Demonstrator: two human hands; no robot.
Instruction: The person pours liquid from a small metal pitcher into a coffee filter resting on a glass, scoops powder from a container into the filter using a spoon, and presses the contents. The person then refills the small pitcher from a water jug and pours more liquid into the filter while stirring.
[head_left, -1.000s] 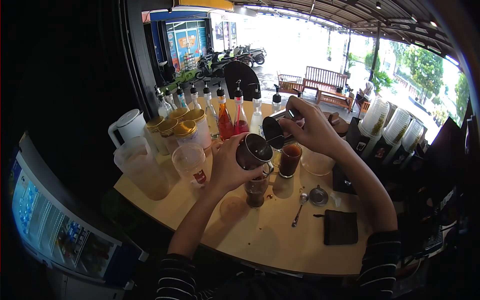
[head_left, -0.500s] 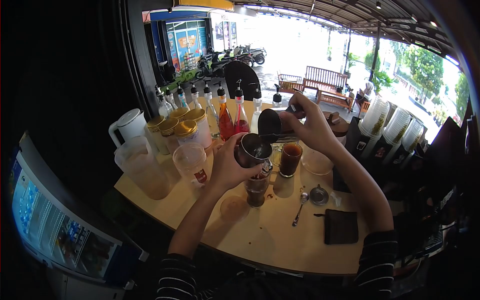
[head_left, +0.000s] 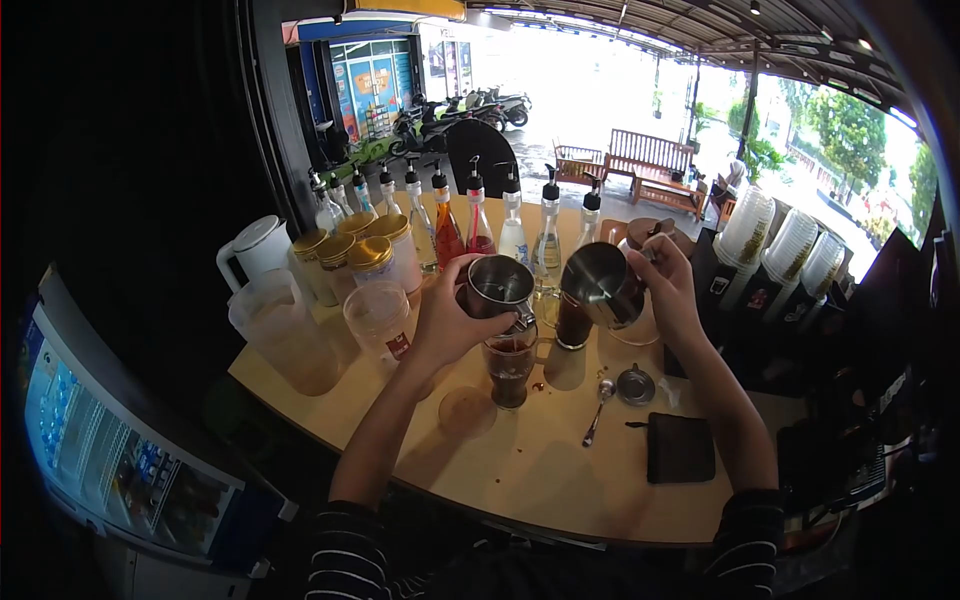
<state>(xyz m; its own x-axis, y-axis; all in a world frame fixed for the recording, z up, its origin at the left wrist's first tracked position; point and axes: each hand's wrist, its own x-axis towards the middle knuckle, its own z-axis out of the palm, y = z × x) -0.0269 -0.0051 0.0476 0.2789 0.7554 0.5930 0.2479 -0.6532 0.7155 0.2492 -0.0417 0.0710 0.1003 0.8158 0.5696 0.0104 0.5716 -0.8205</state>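
Observation:
My left hand (head_left: pixel 445 318) is wrapped round a small metal cup (head_left: pixel 502 285), its open top facing up toward me. The cup is just above a glass (head_left: pixel 511 378) of dark brown drink; whether it touches the rim I cannot tell. My right hand (head_left: pixel 663 275) grips the handle of a larger metal pitcher (head_left: pixel 605 283), tilted with its mouth toward me and the left. Only the inner metal wall shows clearly. A glass mug (head_left: pixel 573 328) of dark drink stands partly hidden behind the pitcher.
Pump bottles (head_left: pixel 447 235) line the back, with gold-lidded jars (head_left: pixel 371 260), a clear tub (head_left: pixel 378 315) and a plastic pitcher (head_left: pixel 280 325) at left. A spoon (head_left: pixel 598 412), a small metal lid (head_left: pixel 635 385) and a dark pouch (head_left: pixel 681 448) lie at right. Stacked cups (head_left: pixel 750 235) stand beyond.
The metal pitcher, tipped over the small cup before, has moved right and down and turned its mouth toward me. The left hand with the cup has shifted slightly left and up.

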